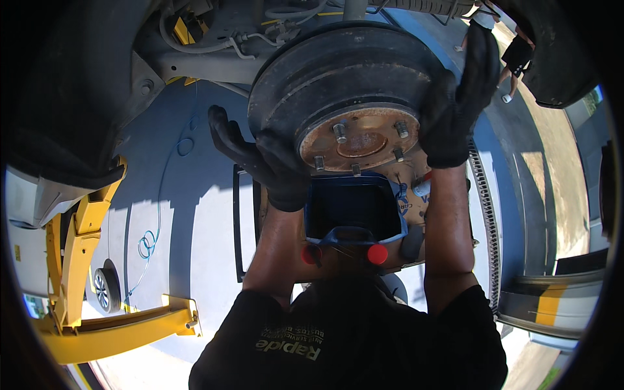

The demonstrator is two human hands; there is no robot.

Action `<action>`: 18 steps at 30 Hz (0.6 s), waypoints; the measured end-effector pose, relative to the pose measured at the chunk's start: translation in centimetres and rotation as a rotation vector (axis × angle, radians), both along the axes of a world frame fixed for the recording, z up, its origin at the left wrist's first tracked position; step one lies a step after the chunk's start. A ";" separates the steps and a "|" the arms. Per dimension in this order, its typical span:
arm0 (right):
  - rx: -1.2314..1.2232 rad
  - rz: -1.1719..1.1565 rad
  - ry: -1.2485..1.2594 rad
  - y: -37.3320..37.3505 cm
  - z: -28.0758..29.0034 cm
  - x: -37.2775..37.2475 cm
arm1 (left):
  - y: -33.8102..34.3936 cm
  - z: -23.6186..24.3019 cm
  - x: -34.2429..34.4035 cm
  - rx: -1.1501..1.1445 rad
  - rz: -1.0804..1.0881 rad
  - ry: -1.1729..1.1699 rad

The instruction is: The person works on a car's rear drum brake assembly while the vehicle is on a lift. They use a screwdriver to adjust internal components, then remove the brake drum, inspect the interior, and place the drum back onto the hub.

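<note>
A dark brake drum (344, 71) with a rusty hub face (361, 143) and several wheel studs sits on the axle in front of me. At its lower left edge is my left hand (263, 153), in a black glove, with thumb and fingers spread apart. My right hand (458, 97), gloved in black too, lies along the drum's right side with its fingers stretched upward. Neither hand is wrapped round anything. Whether the palms press on the drum I cannot tell. Below the drum stands an open dark container (354, 208) with a blue rim.
Around the container is a brown cardboard-like surface (409, 175) with two red round caps. Yellow lift arms (123, 331) stand at the left. A thin blue hose (148, 244) and a wheel (105, 289) lie on the floor. Two people (517, 55) are at the far right.
</note>
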State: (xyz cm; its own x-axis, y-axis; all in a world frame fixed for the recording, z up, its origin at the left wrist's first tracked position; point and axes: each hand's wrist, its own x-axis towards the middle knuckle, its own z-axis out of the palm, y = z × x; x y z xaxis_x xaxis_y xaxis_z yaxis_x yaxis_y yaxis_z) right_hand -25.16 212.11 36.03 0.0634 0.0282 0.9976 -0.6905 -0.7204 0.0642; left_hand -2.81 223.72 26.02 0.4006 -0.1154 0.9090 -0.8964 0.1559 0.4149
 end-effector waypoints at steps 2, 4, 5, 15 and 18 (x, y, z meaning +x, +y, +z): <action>0.056 0.086 0.036 -1.4 -0.9 0.9 | -0.9 -0.3 1.3 -0.048 0.101 -0.363; 0.094 0.159 0.073 -1.8 -0.8 0.5 | -0.3 -0.2 0.3 -0.025 -0.017 -0.221; 0.113 0.195 0.091 -1.6 -0.7 0.1 | 0.0 -0.3 -0.2 -0.009 -0.051 -0.158; 0.210 0.355 -0.050 6.3 2.5 -4.1 | -0.8 2.3 3.7 -0.092 0.021 -0.216; 0.069 0.408 -0.209 4.0 1.4 -2.6 | -1.4 3.6 2.2 -0.128 0.009 -0.341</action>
State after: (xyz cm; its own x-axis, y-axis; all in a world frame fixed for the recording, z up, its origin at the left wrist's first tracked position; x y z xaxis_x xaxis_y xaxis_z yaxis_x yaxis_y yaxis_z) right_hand -27.79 216.16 37.47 -0.1421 -0.0578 0.9882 -0.3426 -0.9337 -0.1039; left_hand -0.62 222.31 29.66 0.0721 0.0103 0.9973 -0.9815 0.1783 0.0691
